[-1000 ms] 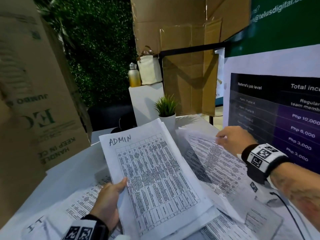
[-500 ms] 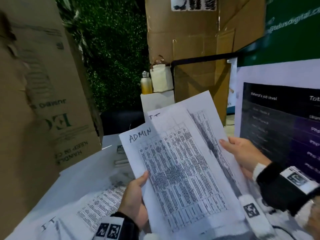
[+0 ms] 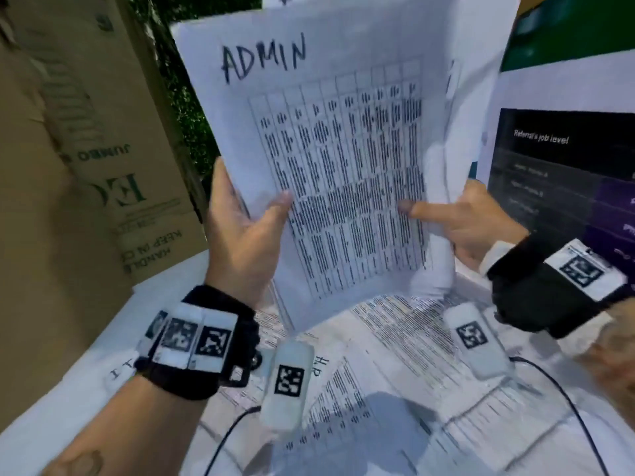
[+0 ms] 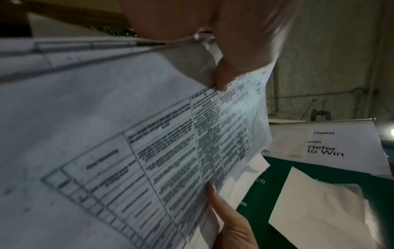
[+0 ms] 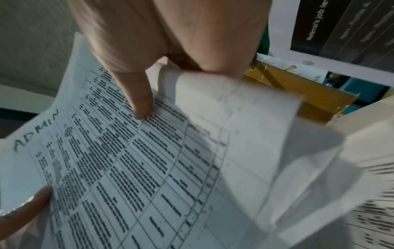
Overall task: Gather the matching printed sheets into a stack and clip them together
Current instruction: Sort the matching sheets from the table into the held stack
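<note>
An office storage or event corner. Cardboard boxes stand beside a referral-programme banner. Printed sheets cover a white worktop.

On my left I see a tall cardboard box standing upside down, its green "JUMBO" print inverted. Behind it runs a green hedge wall. At the right stands a white poster with a dark table headed "Referral's job level"; above it is what looks like a green banner, though it is blurred.

White sheets, black table print; brown box, green lettering.
</note>
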`<action>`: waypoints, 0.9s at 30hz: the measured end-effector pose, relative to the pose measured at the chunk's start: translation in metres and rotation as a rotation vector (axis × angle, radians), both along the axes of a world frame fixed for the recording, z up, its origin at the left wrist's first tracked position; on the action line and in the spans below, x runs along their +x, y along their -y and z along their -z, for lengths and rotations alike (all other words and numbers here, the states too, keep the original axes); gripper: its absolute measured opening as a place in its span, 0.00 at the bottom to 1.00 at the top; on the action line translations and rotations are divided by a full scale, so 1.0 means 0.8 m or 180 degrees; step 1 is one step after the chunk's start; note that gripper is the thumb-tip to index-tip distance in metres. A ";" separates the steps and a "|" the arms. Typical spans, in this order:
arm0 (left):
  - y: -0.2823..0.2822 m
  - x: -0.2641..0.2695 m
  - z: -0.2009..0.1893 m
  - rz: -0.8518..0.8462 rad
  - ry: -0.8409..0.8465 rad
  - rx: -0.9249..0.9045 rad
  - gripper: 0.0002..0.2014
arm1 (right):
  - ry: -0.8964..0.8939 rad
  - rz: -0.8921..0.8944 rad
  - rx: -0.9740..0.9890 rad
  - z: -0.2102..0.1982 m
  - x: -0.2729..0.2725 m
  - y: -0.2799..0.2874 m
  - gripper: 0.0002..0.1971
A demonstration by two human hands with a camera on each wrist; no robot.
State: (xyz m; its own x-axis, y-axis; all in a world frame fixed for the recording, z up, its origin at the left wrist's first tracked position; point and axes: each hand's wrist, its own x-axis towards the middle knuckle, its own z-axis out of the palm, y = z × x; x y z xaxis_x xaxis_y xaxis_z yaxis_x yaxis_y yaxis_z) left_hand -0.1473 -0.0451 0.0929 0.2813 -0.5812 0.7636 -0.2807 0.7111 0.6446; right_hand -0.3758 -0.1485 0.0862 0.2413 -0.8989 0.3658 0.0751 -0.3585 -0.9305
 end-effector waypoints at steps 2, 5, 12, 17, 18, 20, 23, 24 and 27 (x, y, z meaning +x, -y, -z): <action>0.001 0.010 -0.009 0.0182 -0.0005 -0.0098 0.28 | 0.0078 0.0064 0.0058 -0.013 0.008 -0.006 0.41; -0.007 0.015 -0.003 0.0122 -0.0062 0.0309 0.23 | -0.0102 -0.0022 0.0111 -0.009 0.017 -0.024 0.34; -0.032 0.023 0.106 -0.0192 0.0294 0.2192 0.12 | -0.0840 -0.0321 0.0551 0.076 0.030 -0.042 0.20; -0.031 0.023 0.117 -0.0464 0.0213 0.2161 0.14 | -0.1301 -0.0293 0.0469 0.089 0.026 -0.027 0.36; -0.029 0.027 0.116 -0.0529 0.0118 0.2070 0.13 | -0.1209 -0.0268 0.0538 0.082 0.019 -0.023 0.36; -0.027 0.038 0.113 -0.0545 -0.0101 0.1986 0.10 | -0.1177 -0.0061 0.0646 0.075 -0.003 -0.005 0.36; -0.029 0.052 0.118 -0.0457 -0.0390 0.2094 0.06 | -0.2739 0.0739 0.0604 0.088 -0.045 0.032 0.36; -0.031 0.054 0.120 -0.0456 -0.0473 0.2133 0.05 | -0.3430 0.0883 0.0709 0.096 -0.055 0.040 0.43; -0.034 0.059 0.129 -0.0373 -0.0783 0.2211 0.05 | -0.4499 0.0934 0.0799 0.111 -0.068 0.047 0.57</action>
